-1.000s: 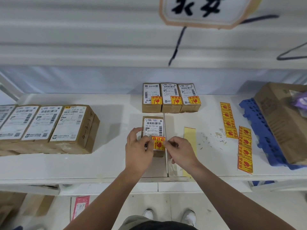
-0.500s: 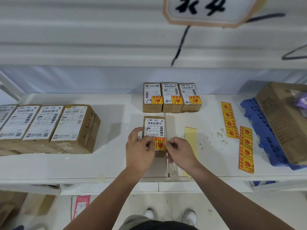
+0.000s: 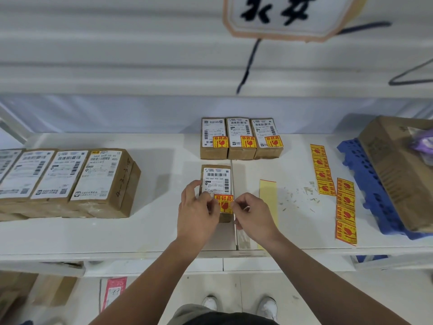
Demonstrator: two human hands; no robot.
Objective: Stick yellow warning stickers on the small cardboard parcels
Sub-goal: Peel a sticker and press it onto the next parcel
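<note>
Pinching yellow sticker (image 3: pixel 224 203) onto parcel (image 3: pixel 216 176)

White tabletop (image 3: pixel 150 231) with large parcels (image 3: pixel 70 179) at left, three small parcels (image 3: pixel 241 139) behind a single parcel (image 3: pixel 216 177) at centre, then backing strip (image 3: pixel 267 191), sticker strips (image 3: pixel 322 170), blue tray (image 3: pixel 370 184) rightward.

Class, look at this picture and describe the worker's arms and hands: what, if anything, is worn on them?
Both forearms are bare right to the frame's bottom edge, and no sleeve shows. The left hand and the right hand wear no gloves. No watch, bracelet or strap shows at either wrist. No ring is plain to see, though the fingers are too small to rule one out.
</note>
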